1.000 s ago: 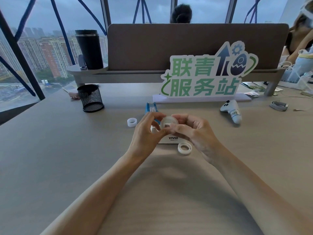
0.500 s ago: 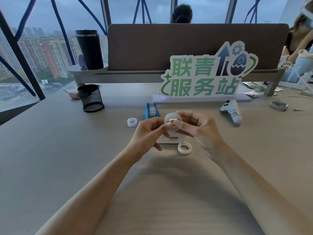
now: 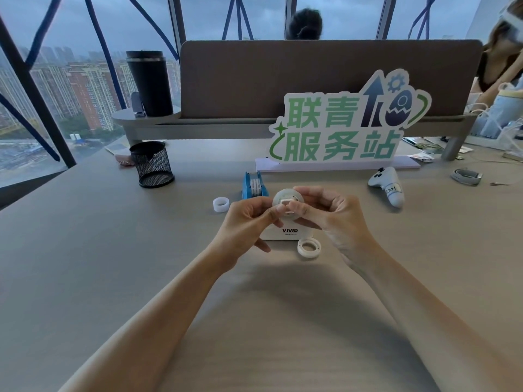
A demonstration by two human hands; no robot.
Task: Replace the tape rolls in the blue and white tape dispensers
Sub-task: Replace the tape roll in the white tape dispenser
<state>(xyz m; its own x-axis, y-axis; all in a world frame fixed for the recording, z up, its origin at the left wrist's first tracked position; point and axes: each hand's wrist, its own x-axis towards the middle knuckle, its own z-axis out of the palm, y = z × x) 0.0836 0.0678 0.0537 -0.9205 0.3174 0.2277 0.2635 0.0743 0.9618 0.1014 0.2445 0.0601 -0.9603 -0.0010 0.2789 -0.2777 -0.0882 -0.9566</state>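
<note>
Both hands hold a clear tape roll (image 3: 286, 200) with a white hub in its middle, just above the white tape dispenser (image 3: 285, 232) marked VIVID. My left hand (image 3: 246, 222) pinches its left side with thumb and forefinger. My right hand (image 3: 332, 215) grips its right side, a fingertip pressed on the hub. The blue tape dispenser (image 3: 254, 185) stands behind, a roll inside it. A white ring (image 3: 309, 248) lies on the desk right of the white dispenser. A small translucent tape core (image 3: 220, 204) lies to the left.
A black mesh pen cup (image 3: 152, 164) stands at the left. A green and white sign (image 3: 345, 128) stands behind the dispensers. A white controller (image 3: 389, 186) lies at the right. A black tumbler (image 3: 150, 83) sits on the shelf. People sit beyond the brown divider (image 3: 311, 75).
The roll has turned to face me, showing its white hub. My hands have shifted slightly right and my right fingertip now presses on the hub.
</note>
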